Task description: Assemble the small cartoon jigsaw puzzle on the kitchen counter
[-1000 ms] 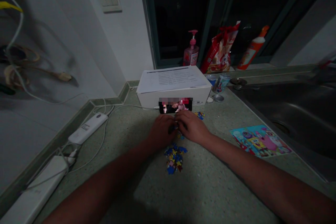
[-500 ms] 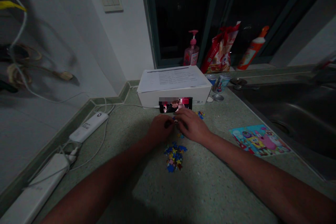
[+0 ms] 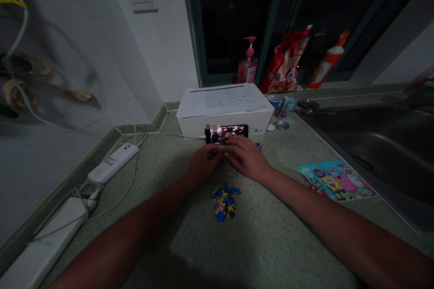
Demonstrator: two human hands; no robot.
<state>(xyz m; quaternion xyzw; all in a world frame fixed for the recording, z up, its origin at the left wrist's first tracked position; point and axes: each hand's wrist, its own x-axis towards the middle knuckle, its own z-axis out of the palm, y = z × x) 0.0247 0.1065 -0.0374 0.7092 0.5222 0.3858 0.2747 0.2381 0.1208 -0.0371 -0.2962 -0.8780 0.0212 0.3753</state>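
While the left hand and right hand curl close together by small colourful pieces, I can't make out whether either grips one; the loose pile lies at their six o'clock, the phone at twelve.

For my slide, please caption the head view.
Left hand and right hand close together by small jigsaw pieces, between a propped smartphone and a loose jigsaw pile; SpongeBob picture at right.
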